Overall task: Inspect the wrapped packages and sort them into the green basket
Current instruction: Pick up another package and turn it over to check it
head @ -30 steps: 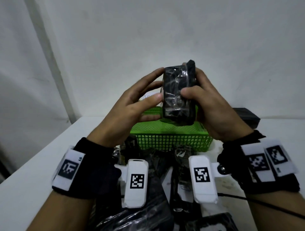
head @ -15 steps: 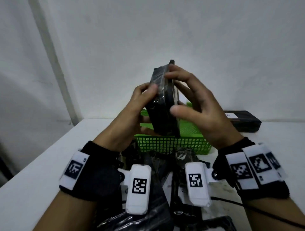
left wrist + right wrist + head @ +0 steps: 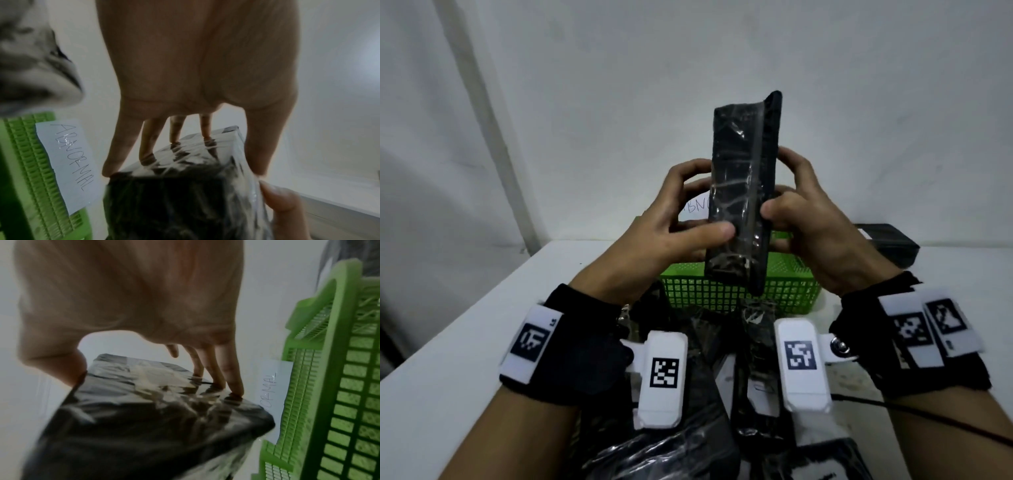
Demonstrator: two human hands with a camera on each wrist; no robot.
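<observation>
Both hands hold one black package in clear wrap point(image 3: 743, 192) upright in the air above the green basket point(image 3: 736, 294). My left hand point(image 3: 688, 219) grips its left side, thumb across the front and fingers behind. My right hand point(image 3: 791, 212) grips its right edge, thumb at the front. In the left wrist view the fingertips point(image 3: 146, 155) press the glossy wrapped package point(image 3: 185, 194). The right wrist view shows the package point(image 3: 144, 410) held between thumb and fingers beside the basket point(image 3: 329, 386). A paper label reading ABNORMAL point(image 3: 69, 162) hangs on the basket.
Several more black wrapped packages point(image 3: 688, 445) lie heaped on the white table point(image 3: 465, 342) between my forearms, in front of the basket. A black box point(image 3: 887, 240) sits at the back right by the wall. A black cable point(image 3: 928, 418) runs from the right wrist.
The package has been turned in both hands from a short, squat view to standing tall and upright. My right fingers slid from its top down to its right edge.
</observation>
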